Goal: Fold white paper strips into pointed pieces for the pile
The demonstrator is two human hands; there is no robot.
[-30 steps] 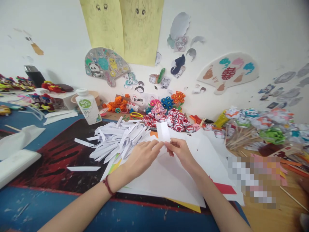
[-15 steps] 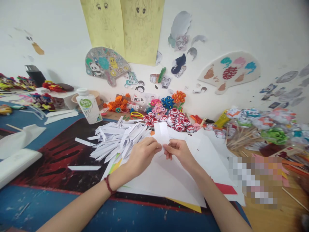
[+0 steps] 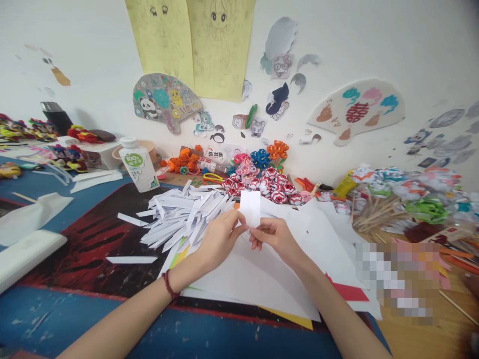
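Observation:
A small white paper strip stands upright between my hands, with faint crease lines across it. My left hand pinches its lower left edge between thumb and fingers. At its lower right, my right hand also pinches the paper, fingers curled under. Beneath both hands lie large white paper sheets. Left of my left hand is a loose heap of folded white paper strips. One folded strip lies apart on the dark mat.
A white bottle stands behind the mat. Red-and-white paper flowers lie along the wall. Wooden sticks and wrapped flowers crowd the right side. A long white case rests at the left.
The paper strip has turned slightly in my fingers and its face looks flatter. Both hands have shifted their pinch a little along its lower edge.

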